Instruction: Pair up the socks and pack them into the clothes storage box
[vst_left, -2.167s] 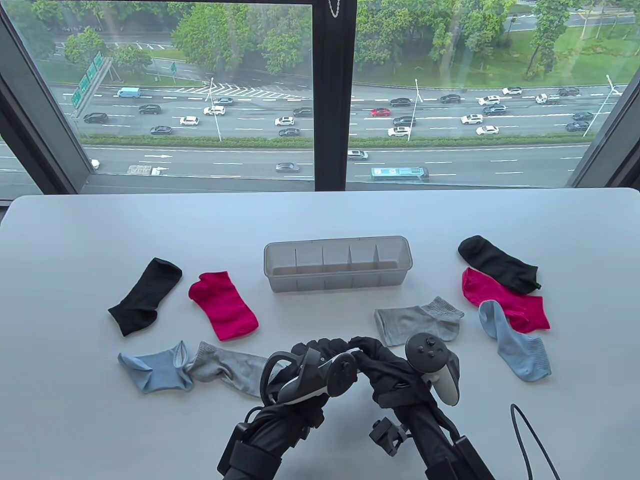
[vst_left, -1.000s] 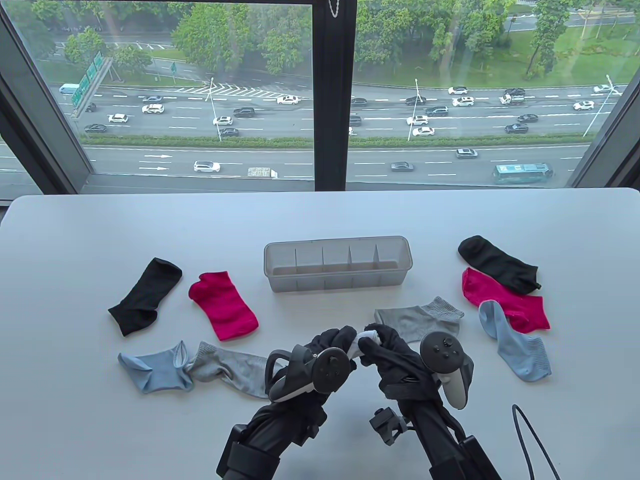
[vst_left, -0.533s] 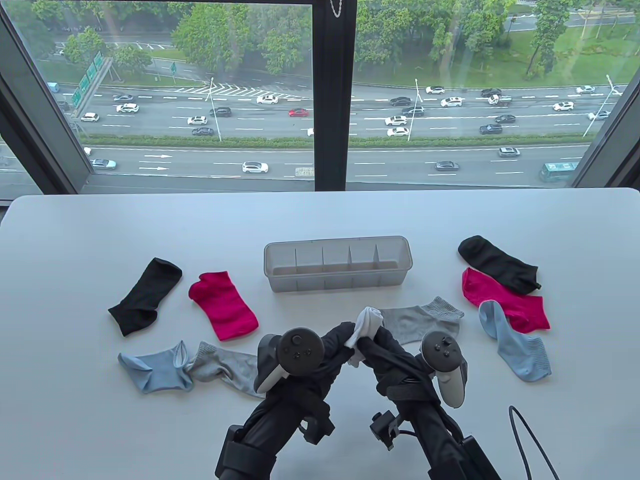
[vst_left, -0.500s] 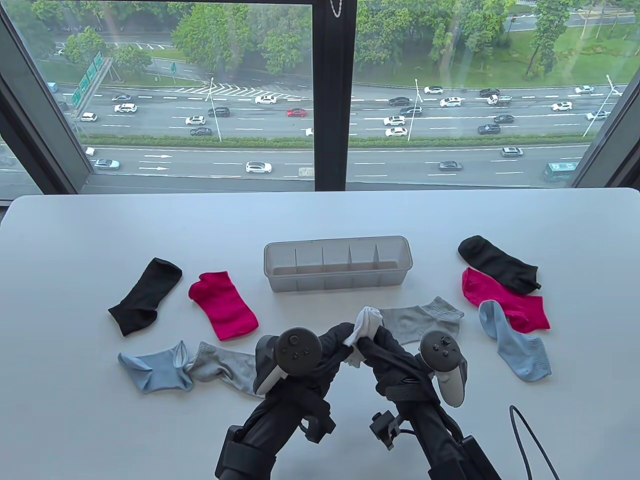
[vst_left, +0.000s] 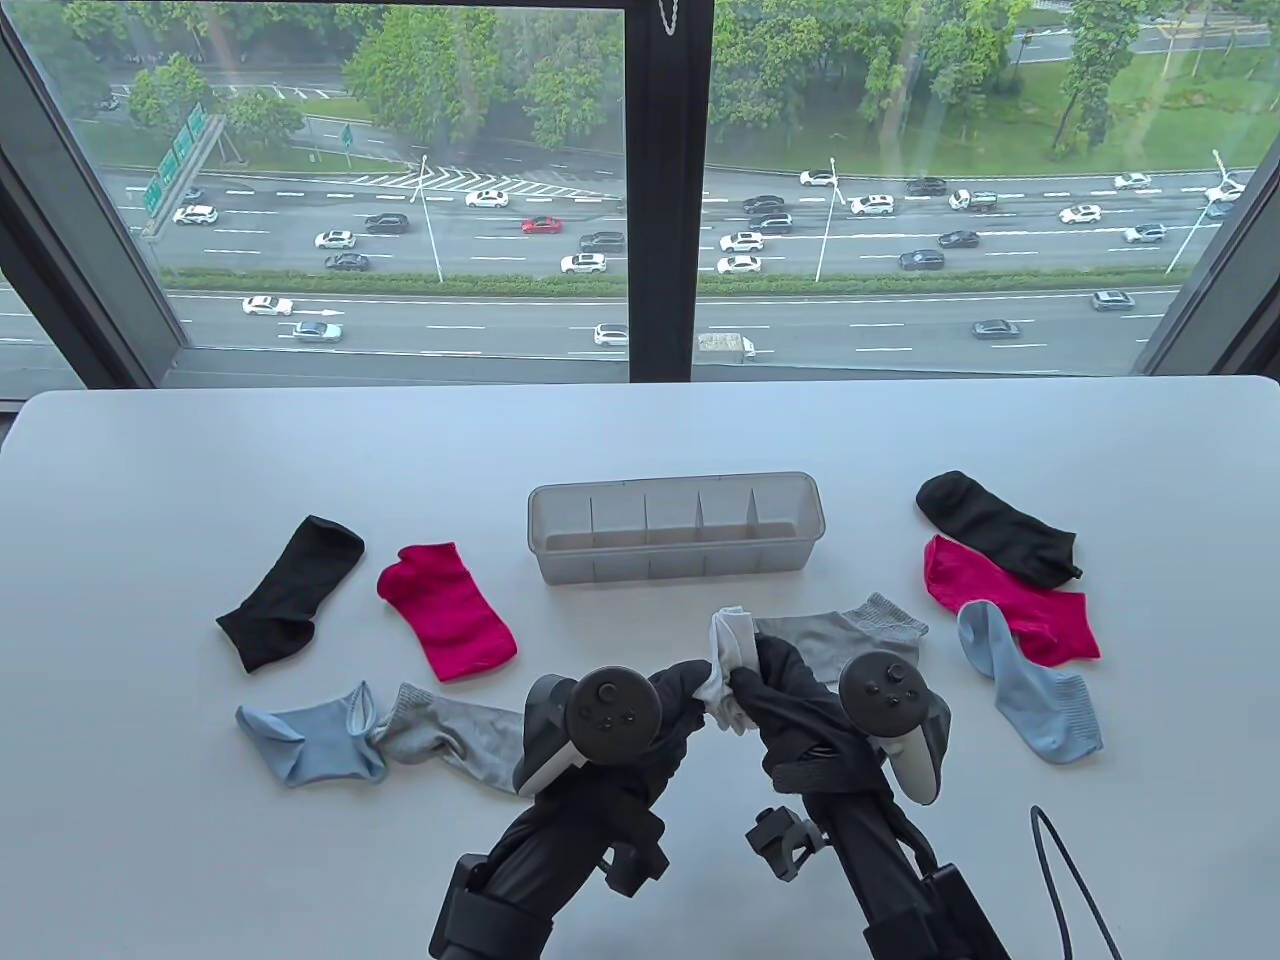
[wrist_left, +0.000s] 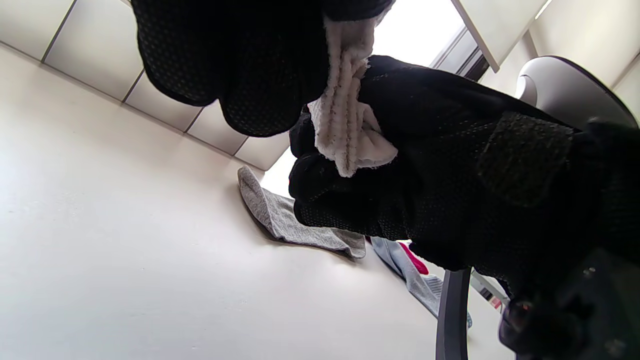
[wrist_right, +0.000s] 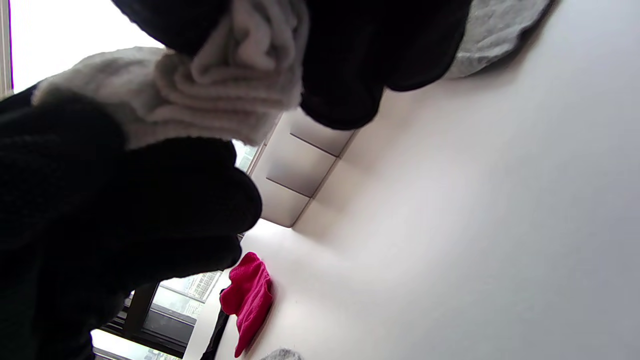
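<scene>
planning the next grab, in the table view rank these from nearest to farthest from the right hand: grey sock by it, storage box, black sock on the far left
1. grey sock: right beside the right hand, just behind it.
2. storage box: centre of the table, further back.
3. black sock: far left, well across the table.

storage box (vst_left: 675, 528) mid-table (vst_left: 150, 850), loose socks (vst_left: 445, 610) left and right

Both hands (vst_left: 735, 700) together, fingers curled.

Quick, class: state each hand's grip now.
Left hand: grips the bunched white cotton socks.
Right hand: grips the same socks.
</scene>
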